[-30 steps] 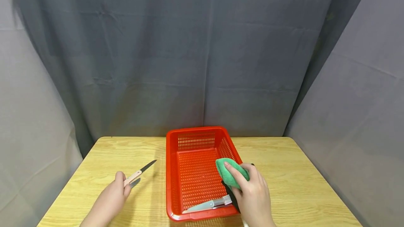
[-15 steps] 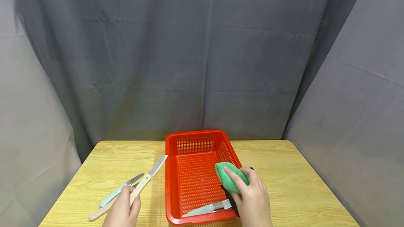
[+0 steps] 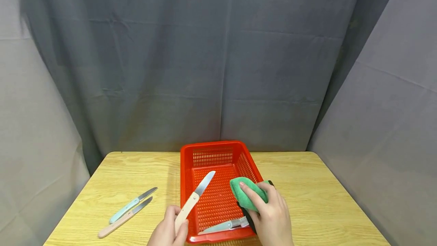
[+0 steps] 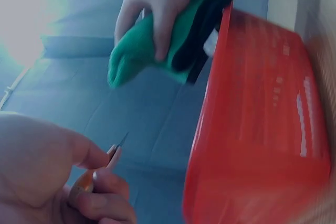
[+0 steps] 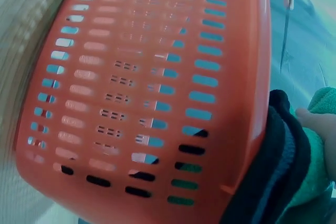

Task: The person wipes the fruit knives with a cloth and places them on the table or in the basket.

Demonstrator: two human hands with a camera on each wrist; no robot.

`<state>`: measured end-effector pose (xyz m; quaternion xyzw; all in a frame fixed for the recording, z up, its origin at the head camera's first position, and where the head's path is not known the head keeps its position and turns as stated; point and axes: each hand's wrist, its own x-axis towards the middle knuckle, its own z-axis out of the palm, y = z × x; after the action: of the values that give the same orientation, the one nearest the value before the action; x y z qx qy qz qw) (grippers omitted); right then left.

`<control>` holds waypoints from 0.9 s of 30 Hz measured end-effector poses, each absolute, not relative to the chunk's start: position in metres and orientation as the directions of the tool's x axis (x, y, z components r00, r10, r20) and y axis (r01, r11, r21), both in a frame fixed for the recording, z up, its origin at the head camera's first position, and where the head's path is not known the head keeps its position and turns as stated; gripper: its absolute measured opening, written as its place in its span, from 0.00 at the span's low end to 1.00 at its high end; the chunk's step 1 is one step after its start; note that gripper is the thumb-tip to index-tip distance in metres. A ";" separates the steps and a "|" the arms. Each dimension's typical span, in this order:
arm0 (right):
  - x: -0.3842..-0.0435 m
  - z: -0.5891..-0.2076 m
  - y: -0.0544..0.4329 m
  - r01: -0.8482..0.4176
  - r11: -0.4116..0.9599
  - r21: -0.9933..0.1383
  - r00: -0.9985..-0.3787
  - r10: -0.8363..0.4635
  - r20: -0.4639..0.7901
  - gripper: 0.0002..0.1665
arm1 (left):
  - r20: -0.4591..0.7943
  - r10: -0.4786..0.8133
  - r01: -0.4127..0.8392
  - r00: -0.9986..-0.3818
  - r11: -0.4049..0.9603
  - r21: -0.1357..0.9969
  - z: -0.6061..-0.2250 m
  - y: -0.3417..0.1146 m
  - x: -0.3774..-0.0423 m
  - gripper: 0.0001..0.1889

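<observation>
In the head view my left hand [image 3: 168, 227] grips a knife by its cream handle [image 3: 187, 208], the blade pointing up and away over the left side of the red basket [image 3: 211, 144]. My right hand [image 3: 272, 215] holds a folded green cloth [image 3: 244, 196] at the basket's right rim. Black cloth [image 5: 273, 166] shows beneath the green one, against the rim in the right wrist view. Inside the basket, near its front, lies a pale blue-handled knife [image 3: 220, 227], its right end beside the black cloth.
On the wooden table [image 3: 327, 200], left of the basket, lie a mint-handled knife [image 3: 124, 211] and a pinkish-handled knife [image 3: 116, 227], nearly parallel. Grey curtains [image 3: 164, 67] hang behind and at both sides of the table.
My left hand has carried the cream-handled knife rightward from above the left of the table to over the basket. The two knives on the table are now uncovered. My right hand stays almost still.
</observation>
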<state>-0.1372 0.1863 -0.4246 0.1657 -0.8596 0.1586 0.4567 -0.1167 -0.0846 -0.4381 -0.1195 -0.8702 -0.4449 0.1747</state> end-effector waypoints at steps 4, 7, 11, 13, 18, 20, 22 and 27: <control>-0.137 -0.424 0.183 -0.488 0.867 -0.101 -0.492 -0.177 0.852 0.40 | 0.412 0.096 0.393 -0.906 0.551 0.736 -0.437 -0.070 -0.116 0.12; -0.138 -0.426 0.178 -0.530 0.844 -0.082 -0.459 -0.204 0.865 0.19 | 0.426 0.124 0.421 -0.896 0.543 0.727 -0.438 -0.062 -0.118 0.12; -0.137 -0.428 0.172 -0.554 0.830 -0.059 -0.434 -0.228 0.872 0.26 | 0.454 0.149 0.458 -0.878 0.537 0.709 -0.441 -0.054 -0.119 0.12; -0.137 -0.429 0.170 -0.560 0.827 -0.050 -0.430 -0.239 0.870 0.26 | 0.458 0.163 0.469 -0.874 0.531 0.705 -0.443 -0.051 -0.119 0.12; -0.136 -0.430 0.169 -0.573 0.819 -0.037 -0.439 -0.268 0.858 0.26 | 0.455 0.178 0.474 -0.873 0.532 0.702 -0.447 -0.047 -0.118 0.13; -0.136 -0.431 0.169 -0.579 0.815 -0.033 -0.442 -0.279 0.853 0.20 | 0.453 0.181 0.475 -0.873 0.534 0.700 -0.448 -0.046 -0.117 0.13; -0.136 -0.431 0.170 -0.582 0.813 -0.028 -0.444 -0.289 0.848 0.25 | 0.454 0.180 0.474 -0.873 0.538 0.697 -0.448 -0.045 -0.116 0.13; -0.136 -0.431 0.170 -0.569 0.822 -0.021 -0.456 -0.294 0.840 0.48 | 0.453 0.178 0.472 -0.873 0.536 0.700 -0.448 -0.044 -0.115 0.14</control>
<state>-0.1364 0.1699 -0.4306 0.2570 -0.8395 0.1517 0.4540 -0.1152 -0.0441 -0.4477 -0.1891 -0.8604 -0.4431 0.1659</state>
